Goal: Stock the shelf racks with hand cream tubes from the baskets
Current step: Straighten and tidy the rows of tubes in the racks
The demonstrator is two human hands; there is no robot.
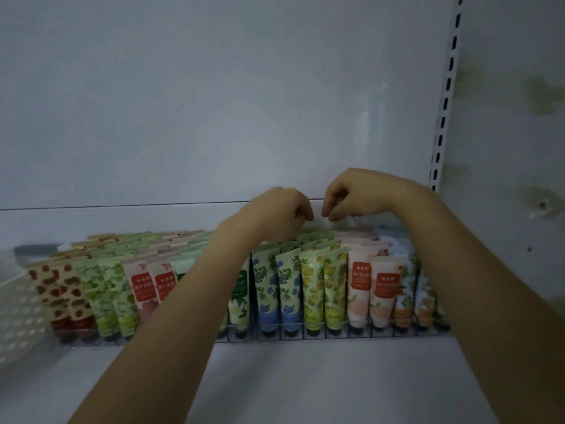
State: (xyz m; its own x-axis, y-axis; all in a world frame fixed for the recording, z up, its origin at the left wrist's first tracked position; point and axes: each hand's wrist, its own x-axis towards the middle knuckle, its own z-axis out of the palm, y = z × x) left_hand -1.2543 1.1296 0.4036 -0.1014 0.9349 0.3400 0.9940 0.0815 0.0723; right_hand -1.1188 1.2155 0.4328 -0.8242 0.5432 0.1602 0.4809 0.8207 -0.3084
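Toward twelve o'clock, over the back of the rack (336, 334), my left hand (275, 209) and right hand (356, 194) hover, fingers (305, 211) curled; whether they pinch anything I cannot tell. Hand cream tubes (312, 289) stand packed below; any newcomer should go cap-down in one lane.

Your white metal shelf (305, 377) carries clear plastic divider racks (315, 333) packed with upright floral hand cream tubes (312, 286), plus a white perforated plastic basket (18, 316) far left.
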